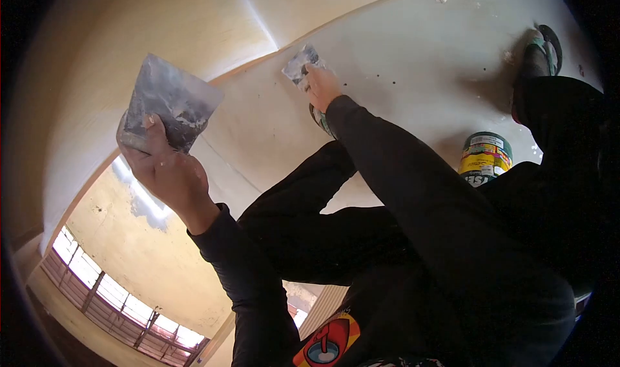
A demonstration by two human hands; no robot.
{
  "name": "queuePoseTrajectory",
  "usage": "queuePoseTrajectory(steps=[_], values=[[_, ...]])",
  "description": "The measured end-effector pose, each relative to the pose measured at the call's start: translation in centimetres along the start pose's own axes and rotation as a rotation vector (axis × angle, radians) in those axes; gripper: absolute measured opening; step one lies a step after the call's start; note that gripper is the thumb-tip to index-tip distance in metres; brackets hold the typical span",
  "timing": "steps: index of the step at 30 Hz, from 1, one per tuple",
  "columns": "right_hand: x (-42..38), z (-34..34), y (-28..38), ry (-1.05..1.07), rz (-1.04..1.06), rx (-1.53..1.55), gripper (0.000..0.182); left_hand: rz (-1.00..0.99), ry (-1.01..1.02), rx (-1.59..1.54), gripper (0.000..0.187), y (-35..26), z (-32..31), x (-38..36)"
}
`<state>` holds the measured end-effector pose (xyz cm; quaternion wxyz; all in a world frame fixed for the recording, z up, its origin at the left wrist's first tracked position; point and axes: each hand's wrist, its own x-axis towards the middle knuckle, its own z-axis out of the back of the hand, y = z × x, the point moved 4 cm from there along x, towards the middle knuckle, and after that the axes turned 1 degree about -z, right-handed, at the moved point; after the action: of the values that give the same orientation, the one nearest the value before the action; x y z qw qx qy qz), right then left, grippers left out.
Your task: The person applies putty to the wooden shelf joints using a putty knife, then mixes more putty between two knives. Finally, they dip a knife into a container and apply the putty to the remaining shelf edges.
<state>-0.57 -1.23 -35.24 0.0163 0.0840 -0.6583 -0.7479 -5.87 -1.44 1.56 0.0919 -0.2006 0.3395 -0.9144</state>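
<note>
My left hand point(165, 167) is raised at the left, its fingers and thumb closed on a wide flat metal scraper point(177, 95) smeared with pale and dark residue. Farther ahead, my right hand point(321, 88) grips a smaller scraper point(301, 64), also smeared, close to the pale floor near its border with the yellowish wall. The two scrapers are apart. Part of the right hand's grip is hidden behind its fingers.
A tub with a yellow label point(485, 155) stands on the pale floor point(400, 50) beside my leg. A sandalled foot point(539, 53) is at the upper right. Barred windows point(123, 302) are at the lower left, past the yellowish wall point(168, 18).
</note>
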Motion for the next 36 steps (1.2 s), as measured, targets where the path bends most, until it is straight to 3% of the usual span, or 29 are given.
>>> queuePoseTrajectory(steps=[2, 5, 6, 8, 10, 11, 15, 17, 21, 24, 26, 30, 32, 36], values=[[1.1, -1.7, -0.2, -0.086, -0.160, -0.048, 0.046, 0.001, -0.030, 0.008, 0.033, -0.3, 0.3, -0.2], [1.8, -3.3, -0.2, -0.242, -0.091, -0.104, 0.039, 0.003, -0.040, -0.019, 0.034, -0.2, 1.0, -0.3], [2.1, -2.8, 0.6, -0.236, -0.093, -0.107, 0.039, -0.029, -0.023, -0.021, 0.034, 0.0, 1.4, -0.1], [3.1, -2.8, 1.0, -0.017, -0.265, -0.135, 0.029, -0.056, -0.007, -0.023, 0.035, 0.3, 2.3, 0.2], [3.3, -2.5, 2.2, -0.040, -0.281, -0.159, 0.025, -0.108, 0.004, 0.010, 0.045, 0.0, 3.1, 0.3], [3.4, -2.7, 2.5, -0.066, -0.296, -0.184, 0.021, 0.014, -0.114, -0.160, 0.047, -0.8, 2.7, 0.0], [3.8, -2.3, 3.6, -0.119, -0.213, -0.286, 0.019, -0.136, -0.105, -0.022, 0.041, -0.9, 3.2, -0.2], [4.5, -2.0, 3.9, -0.063, -0.345, -0.109, 0.014, -0.128, -0.111, -0.048, 0.040, -1.0, 2.8, -0.6], [6.7, -3.1, 4.0, -0.093, -0.301, -0.214, 0.014, -0.131, -0.057, -0.123, 0.037, -0.3, 3.4, -0.4], [6.3, -1.8, 5.4, -0.131, -0.205, -0.308, 0.017, -0.228, -0.012, -0.010, 0.036, -0.3, 3.4, -0.4], [4.4, -2.3, 4.0, -0.266, -0.161, -0.074, 0.018, -0.138, -0.063, -0.099, 0.034, -0.4, 3.3, -0.4], [2.6, -3.5, 1.2, -0.348, -0.169, -0.167, 0.016, -0.152, -0.056, -0.120, 0.034, -0.2, 3.4, -0.3], [3.5, -2.8, 1.3, -0.429, -0.107, -0.129, 0.016, -0.193, 0.009, 0.045, 0.040, -0.3, 3.5, -0.2], [5.7, -1.3, 2.8, -0.312, -0.222, -0.098, 0.015, -0.256, -0.007, 0.000, 0.038, -0.3, 3.3, 0.0]])
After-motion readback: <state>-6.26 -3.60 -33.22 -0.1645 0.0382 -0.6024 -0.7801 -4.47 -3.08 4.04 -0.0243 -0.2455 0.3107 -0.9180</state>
